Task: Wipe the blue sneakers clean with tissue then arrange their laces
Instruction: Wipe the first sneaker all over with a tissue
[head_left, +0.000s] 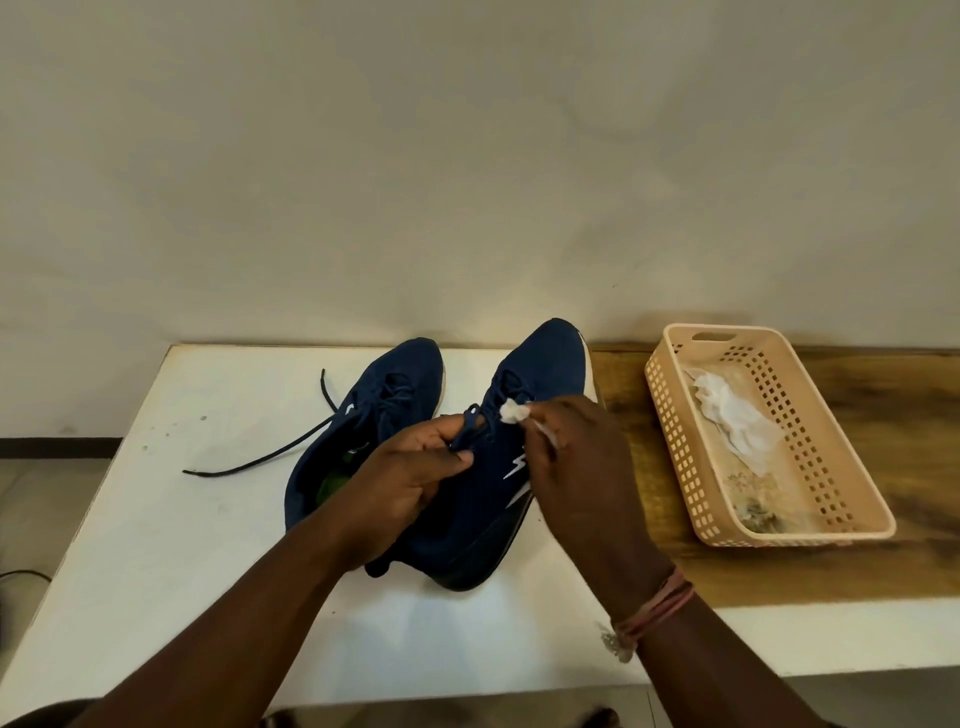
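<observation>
Two dark blue sneakers stand side by side on a white table (171, 545). The left sneaker (384, 395) has its dark lace (270, 454) trailing loose to the left over the table. My left hand (410, 483) grips the collar and lace area of the right sneaker (540, 364), covering its opening. My right hand (576, 457) pinches a small white wad of tissue (513, 411) against that shoe's laces, just above its white side logo.
A beige perforated plastic basket (670, 410) sits to the right on a wooden board (883, 467), holding crumpled white tissue (737, 421) and some dirty scraps near its front. A pale wall rises right behind the table. Floor lies left of the table edge.
</observation>
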